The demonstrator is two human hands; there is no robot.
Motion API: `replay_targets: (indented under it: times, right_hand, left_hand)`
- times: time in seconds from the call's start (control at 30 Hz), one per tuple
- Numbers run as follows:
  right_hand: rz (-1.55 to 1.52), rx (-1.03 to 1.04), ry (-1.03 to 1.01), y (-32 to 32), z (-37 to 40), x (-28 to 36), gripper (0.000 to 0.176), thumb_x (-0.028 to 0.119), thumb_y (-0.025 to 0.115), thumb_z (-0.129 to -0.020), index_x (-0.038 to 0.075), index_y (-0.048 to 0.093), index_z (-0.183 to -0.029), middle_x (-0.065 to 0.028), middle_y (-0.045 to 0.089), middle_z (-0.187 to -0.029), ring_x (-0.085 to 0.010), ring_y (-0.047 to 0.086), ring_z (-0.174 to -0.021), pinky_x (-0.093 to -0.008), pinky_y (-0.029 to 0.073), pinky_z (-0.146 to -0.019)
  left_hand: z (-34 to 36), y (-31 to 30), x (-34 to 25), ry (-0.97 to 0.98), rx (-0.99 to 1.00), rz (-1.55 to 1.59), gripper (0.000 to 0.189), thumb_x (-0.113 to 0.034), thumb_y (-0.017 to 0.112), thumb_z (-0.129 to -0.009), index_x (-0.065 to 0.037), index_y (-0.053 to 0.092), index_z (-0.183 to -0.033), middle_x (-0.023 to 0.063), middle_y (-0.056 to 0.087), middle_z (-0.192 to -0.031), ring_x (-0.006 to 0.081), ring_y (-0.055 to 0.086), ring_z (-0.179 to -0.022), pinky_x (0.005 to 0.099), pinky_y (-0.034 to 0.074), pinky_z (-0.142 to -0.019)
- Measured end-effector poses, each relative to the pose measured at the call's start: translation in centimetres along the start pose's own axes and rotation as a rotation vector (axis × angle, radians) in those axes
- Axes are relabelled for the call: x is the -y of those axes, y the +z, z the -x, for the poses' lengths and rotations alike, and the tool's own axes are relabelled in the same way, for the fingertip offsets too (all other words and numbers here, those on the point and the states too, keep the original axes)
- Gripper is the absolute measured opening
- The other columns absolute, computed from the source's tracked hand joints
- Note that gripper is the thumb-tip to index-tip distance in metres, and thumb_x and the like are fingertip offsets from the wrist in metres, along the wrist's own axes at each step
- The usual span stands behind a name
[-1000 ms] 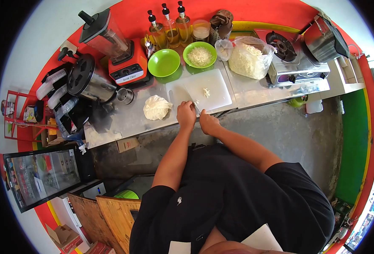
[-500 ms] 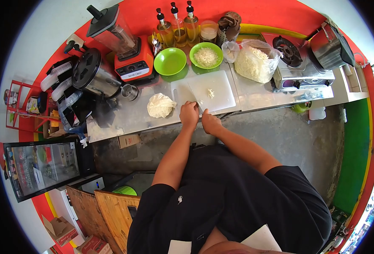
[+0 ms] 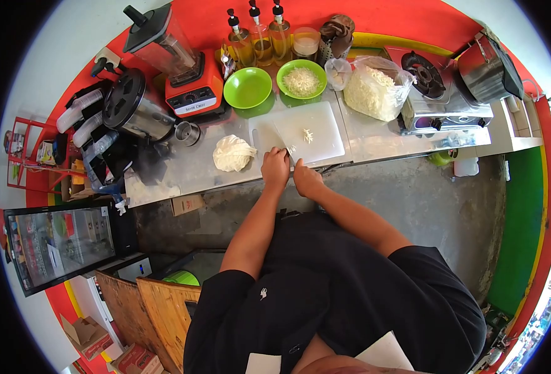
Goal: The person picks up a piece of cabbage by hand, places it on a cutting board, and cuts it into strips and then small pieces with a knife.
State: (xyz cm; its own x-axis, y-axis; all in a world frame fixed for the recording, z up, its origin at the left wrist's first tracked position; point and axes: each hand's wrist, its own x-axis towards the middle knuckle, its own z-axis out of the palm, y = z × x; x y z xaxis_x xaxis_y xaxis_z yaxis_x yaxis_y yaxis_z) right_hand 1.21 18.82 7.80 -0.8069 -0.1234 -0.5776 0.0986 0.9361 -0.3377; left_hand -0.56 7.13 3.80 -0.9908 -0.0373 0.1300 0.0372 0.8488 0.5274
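Observation:
My right hand (image 3: 308,179) grips a knife (image 3: 282,134) whose thin blade points away over the white cutting board (image 3: 328,118). My left hand (image 3: 276,167) is at the board's near edge, left of the blade, its fingers curled down; whatever they hold is hidden. Close to the blade lie a few pale cut strips (image 3: 292,149). A small heap of pale shreds (image 3: 308,135) sits further right on the board. To the left, on the steel counter, rests a pale, leafy piece that looks like cabbage (image 3: 234,153).
Behind the board stand an empty-looking green bowl (image 3: 248,88), a green bowl of pale shreds (image 3: 301,80) and a plastic bag of shreds (image 3: 378,93). A blender (image 3: 194,93) and metal cup (image 3: 187,133) are left; a gas stove (image 3: 444,112) with a pot (image 3: 488,68) is right.
The whole view has shifted slightly, moving the counter items a little left and up in the picture. Both hands keep nearly the same place at the board, with the knife still in the right.

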Motion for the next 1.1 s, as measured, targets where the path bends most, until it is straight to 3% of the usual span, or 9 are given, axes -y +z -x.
replay_targets:
  times: [0.27, 0.53, 0.63, 1.1]
  right_hand:
    - [0.017, 0.032, -0.03, -1.6, -0.3, 0.1, 0.038, 0.002, 0.066, -0.087, -0.003, 0.043, -0.117, -0.0299, 0.069, -0.11, -0.0431, 0.068, -0.109, -0.048, 0.056, -0.091]
    - [0.087, -0.009, -0.089, -0.7, -0.1, -0.4, 0.033, 0.008, 0.062, -0.091, -0.004, 0.043, -0.116, -0.0288, 0.07, -0.108, -0.0413, 0.07, -0.106, -0.0462, 0.057, -0.09]
    - [0.035, -0.026, -0.09, -1.2, -1.3, 0.1, 0.035, 0.002, 0.064, -0.087, -0.005, 0.043, -0.115, -0.0306, 0.07, -0.105, -0.0424, 0.07, -0.104, -0.0474, 0.057, -0.089]
    - [0.061, -0.02, -0.101, -0.9, -0.6, 0.2, 0.036, 0.003, 0.064, -0.088, -0.007, 0.044, -0.115, -0.0311, 0.069, -0.105, -0.0425, 0.07, -0.104, -0.048, 0.057, -0.088]
  left_hand:
    - [0.5, 0.4, 0.3, -0.027, -0.008, 0.076, 0.015, -0.016, 0.062, -0.09, -0.011, 0.074, -0.096, 0.0031, 0.067, -0.104, 0.0298, 0.062, -0.1, 0.0433, 0.054, -0.082]
    - [0.0, -0.1, 0.1, -0.176, 0.01, 0.12, 0.01, -0.015, 0.068, -0.086, -0.01, 0.071, -0.095, 0.0064, 0.066, -0.102, 0.0315, 0.061, -0.103, 0.0442, 0.053, -0.083]
    - [0.1, -0.1, 0.1, -0.151, 0.006, 0.107, 0.011, -0.015, 0.068, -0.086, -0.011, 0.07, -0.096, 0.0068, 0.065, -0.102, 0.032, 0.06, -0.103, 0.0448, 0.053, -0.083]
    - [0.8, -0.3, -0.4, -0.073, -0.009, 0.038, 0.014, -0.015, 0.061, -0.091, -0.012, 0.07, -0.102, 0.0061, 0.064, -0.105, 0.032, 0.059, -0.102, 0.0451, 0.054, -0.082]
